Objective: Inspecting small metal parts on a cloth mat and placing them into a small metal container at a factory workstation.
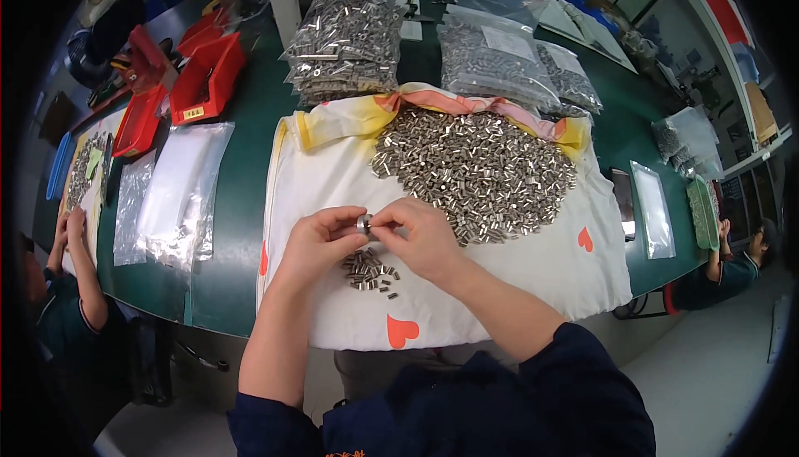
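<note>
My left hand (pixel 326 234) pinches a small round metal ring (pixel 364 223) between thumb and fingers. From the other side my right hand (pixel 419 234) meets it, fingertips closed at the ring; whether they hold a separate small piece is hidden. Just below both hands lies a small heap of short metal cylinders (pixel 366 270). Beyond them a large pile of the same shiny cylinders (pixel 483 174) spreads over a white cloth (pixel 333 178) with red hearts and a yellow and pink rolled edge.
Clear bags of metal parts (pixel 345 37) stand behind the cloth, with more bags (pixel 491 49) to their right. Red bins (pixel 208 78) and empty plastic bags (pixel 183 186) lie left. A phone (pixel 622 203) and a clear bag (pixel 653 210) lie right. Co-workers sit at both sides.
</note>
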The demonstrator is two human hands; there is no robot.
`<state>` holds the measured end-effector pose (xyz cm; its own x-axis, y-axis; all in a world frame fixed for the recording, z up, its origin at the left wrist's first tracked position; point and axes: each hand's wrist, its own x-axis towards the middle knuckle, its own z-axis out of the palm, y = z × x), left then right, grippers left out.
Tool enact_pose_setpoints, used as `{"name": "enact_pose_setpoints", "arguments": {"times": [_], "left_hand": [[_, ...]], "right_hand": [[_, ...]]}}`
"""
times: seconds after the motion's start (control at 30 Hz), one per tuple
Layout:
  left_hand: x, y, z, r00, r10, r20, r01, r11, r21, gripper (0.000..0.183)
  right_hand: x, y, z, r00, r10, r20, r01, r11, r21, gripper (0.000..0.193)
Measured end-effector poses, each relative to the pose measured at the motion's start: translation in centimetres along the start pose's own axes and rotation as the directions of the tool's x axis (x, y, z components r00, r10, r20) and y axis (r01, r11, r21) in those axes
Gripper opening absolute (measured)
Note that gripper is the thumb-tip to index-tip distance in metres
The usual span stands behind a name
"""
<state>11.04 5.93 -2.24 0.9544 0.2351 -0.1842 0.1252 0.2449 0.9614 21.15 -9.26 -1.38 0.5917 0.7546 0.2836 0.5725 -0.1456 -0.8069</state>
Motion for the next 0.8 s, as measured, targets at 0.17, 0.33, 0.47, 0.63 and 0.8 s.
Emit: {"name": "enact_pose_setpoints", "arguments": {"times": [0.17,0.33,0.47,0.63,0.8], "left_hand": [[-0.1,0.3,0.0,1.0,-0.009,-0.016,0.01,0.998,0.062,0.034],[0.1,0.6,0.1,0.999,0.024,0.025,-0.024,1.0,0.0,0.035],[0.1,0.4,0.1,0.999,-0.031,0.011,0.03,0.997,0.076,0.037],[-0.1,0.6,0.3,0.999,-0.034,0.027,0.033,0.998,0.05,0.037],[-0.3,0.8,0.2,0.998,-0.056,0.033,0.054,0.996,0.068,0.036]], "right_hand": [[-0.1,-0.4,0.4,0.962,-0.249,-0.111,0.228,0.958,-0.174,0.007],[0.2,-0.2,-1.1,1.0,-0.023,-0.011,0.023,0.998,0.065,0.008],[0.4,-0.1,-0.9,0.961,0.24,0.135,-0.267,0.933,0.241,0.01],[0.6,0.3,-0.9,0.937,0.306,0.17,-0.345,0.89,0.299,0.01],[1.6,1.3,-3.0,0.954,0.174,-0.243,-0.172,0.985,0.027,0.009]]}}
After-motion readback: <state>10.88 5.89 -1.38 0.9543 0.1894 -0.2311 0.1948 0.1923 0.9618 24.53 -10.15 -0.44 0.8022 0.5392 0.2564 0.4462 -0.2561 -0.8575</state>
